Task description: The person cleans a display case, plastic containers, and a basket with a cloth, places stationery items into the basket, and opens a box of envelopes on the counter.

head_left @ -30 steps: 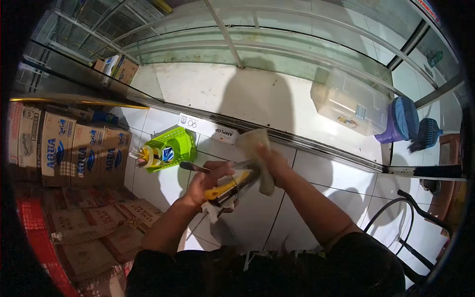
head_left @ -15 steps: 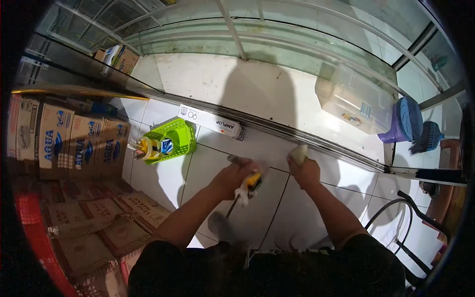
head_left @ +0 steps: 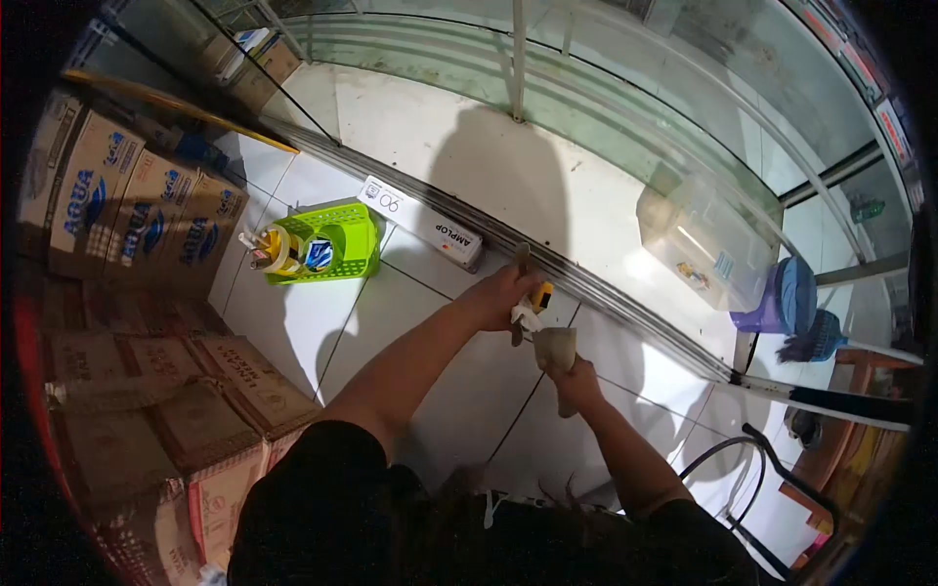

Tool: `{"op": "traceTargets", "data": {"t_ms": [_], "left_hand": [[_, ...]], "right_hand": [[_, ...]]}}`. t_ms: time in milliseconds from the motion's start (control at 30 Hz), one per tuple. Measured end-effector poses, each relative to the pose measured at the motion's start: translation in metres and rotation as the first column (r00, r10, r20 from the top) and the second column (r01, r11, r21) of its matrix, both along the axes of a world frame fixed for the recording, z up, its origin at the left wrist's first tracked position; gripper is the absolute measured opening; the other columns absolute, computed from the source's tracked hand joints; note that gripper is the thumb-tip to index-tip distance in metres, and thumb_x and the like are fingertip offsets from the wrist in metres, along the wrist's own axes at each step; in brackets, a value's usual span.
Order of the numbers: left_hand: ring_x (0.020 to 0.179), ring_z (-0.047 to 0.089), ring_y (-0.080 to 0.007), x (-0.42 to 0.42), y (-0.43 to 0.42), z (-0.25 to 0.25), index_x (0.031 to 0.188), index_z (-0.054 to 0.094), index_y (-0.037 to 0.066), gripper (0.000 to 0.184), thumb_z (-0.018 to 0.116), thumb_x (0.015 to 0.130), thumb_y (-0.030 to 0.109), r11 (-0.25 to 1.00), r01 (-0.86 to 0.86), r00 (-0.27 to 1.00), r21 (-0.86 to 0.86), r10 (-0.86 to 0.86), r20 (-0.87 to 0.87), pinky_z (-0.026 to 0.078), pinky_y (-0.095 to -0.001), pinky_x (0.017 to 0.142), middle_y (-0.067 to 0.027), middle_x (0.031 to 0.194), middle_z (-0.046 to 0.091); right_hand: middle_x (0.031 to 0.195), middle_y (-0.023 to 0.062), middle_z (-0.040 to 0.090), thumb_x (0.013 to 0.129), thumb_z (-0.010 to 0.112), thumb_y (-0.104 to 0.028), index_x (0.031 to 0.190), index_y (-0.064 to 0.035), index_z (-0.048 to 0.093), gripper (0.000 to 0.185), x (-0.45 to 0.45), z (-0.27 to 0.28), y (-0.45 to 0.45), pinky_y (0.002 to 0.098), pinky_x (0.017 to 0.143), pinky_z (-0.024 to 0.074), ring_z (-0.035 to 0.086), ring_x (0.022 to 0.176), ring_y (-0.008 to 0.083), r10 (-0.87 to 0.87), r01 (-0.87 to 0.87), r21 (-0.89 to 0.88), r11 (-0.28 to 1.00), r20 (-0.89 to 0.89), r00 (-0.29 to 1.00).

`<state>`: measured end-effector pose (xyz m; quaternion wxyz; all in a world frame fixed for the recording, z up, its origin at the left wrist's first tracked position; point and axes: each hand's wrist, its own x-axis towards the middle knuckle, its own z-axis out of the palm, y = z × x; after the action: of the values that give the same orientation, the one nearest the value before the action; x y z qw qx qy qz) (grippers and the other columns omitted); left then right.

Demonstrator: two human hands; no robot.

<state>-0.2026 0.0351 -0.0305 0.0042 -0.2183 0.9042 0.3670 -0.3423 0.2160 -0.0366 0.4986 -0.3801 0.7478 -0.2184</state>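
My left hand (head_left: 500, 298) is closed around a small yellow-and-black tool (head_left: 541, 295) whose exact kind I cannot make out. A crumpled white piece (head_left: 528, 318) hangs beside it. Just to the right and nearer to me, my right hand (head_left: 578, 385) grips a pale, off-white, blunt-ended object (head_left: 555, 348), its lower part hidden by the fingers. The two hands are close together over the white floor tiles. Left of them, a green plastic basket (head_left: 366, 239) holds a yellow-and-white container and a blue-and-white packet.
A white AMPLOP box (head_left: 420, 223) lies along the metal sliding track (head_left: 586, 278) of a glass case. Stacked AQUA cartons (head_left: 127, 205) and brown boxes (head_left: 147, 410) stand left. Right are a clear plastic bin (head_left: 699, 239), a purple bucket (head_left: 767, 303) and a blue brush (head_left: 816, 337).
My left hand has moved up and right with the yellow-and-black tool. My right hand has come left and nearer to me with the pale object, bringing both together. The view has turned slightly.
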Motion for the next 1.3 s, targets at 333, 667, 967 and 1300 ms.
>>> {"op": "traceTargets", "data": {"t_ms": [333, 667, 967, 1300], "left_hand": [[0.110, 0.044, -0.0330, 0.026, -0.012, 0.013, 0.131, 0.029, 0.018, 0.082, 0.075, 0.064, 0.028, 0.993, 0.116, 0.991, -0.038, -0.118, -0.068, 0.043, -0.0400, 0.088, -0.0167, 0.134, 0.024], [0.110, 0.046, -0.0319, 0.191, -0.107, 0.075, 0.123, 0.040, 0.006, 0.064, 0.064, 0.071, 0.034, 0.891, 0.151, 0.814, -0.428, 0.134, 0.566, 0.040, -0.0403, 0.091, -0.0204, 0.120, 0.044], [0.121, 0.035, -0.0315, 0.243, -0.147, 0.050, 0.137, 0.018, 0.015, 0.094, 0.061, 0.065, 0.057, 0.873, -0.170, 0.345, -0.458, 0.488, 0.802, 0.003, -0.0608, 0.100, -0.0146, 0.129, 0.041], [0.116, 0.041, -0.0287, 0.239, -0.143, 0.031, 0.134, 0.024, 0.016, 0.097, 0.065, 0.057, 0.058, 0.836, -0.025, 0.321, -0.548, 0.526, 0.788, -0.006, -0.0691, 0.093, -0.0138, 0.121, 0.047]], "right_hand": [[0.066, 0.0023, 0.055, 0.075, 0.064, -0.035, 0.093, -0.0018, 0.056, 0.038, 0.013, -0.036, 0.001, 0.0291, 0.053, 0.0431, 0.052, 0.058, 0.0131, -0.161, 0.173, -0.067, 0.983, 0.148, 0.976], [0.066, 0.0044, 0.055, 0.076, 0.064, -0.034, 0.088, -0.0003, 0.055, 0.037, 0.028, -0.016, -0.003, 0.0285, 0.052, 0.0425, 0.052, 0.058, 0.0125, -0.084, 0.069, 0.092, 0.993, 0.177, 0.981], [0.095, 0.0170, 0.059, 0.077, 0.058, -0.049, 0.115, -0.0029, 0.048, 0.061, 0.053, 0.008, -0.020, 0.0369, 0.073, 0.0450, 0.056, 0.088, 0.0259, 0.232, -0.276, 0.149, 0.950, 0.259, 0.937], [0.082, 0.0055, 0.058, 0.079, 0.061, -0.038, 0.104, -0.0013, 0.054, 0.045, 0.056, 0.016, -0.028, 0.0288, 0.067, 0.0438, 0.053, 0.076, 0.0147, 0.077, -0.143, 0.196, 0.970, 0.312, 0.947]]}}
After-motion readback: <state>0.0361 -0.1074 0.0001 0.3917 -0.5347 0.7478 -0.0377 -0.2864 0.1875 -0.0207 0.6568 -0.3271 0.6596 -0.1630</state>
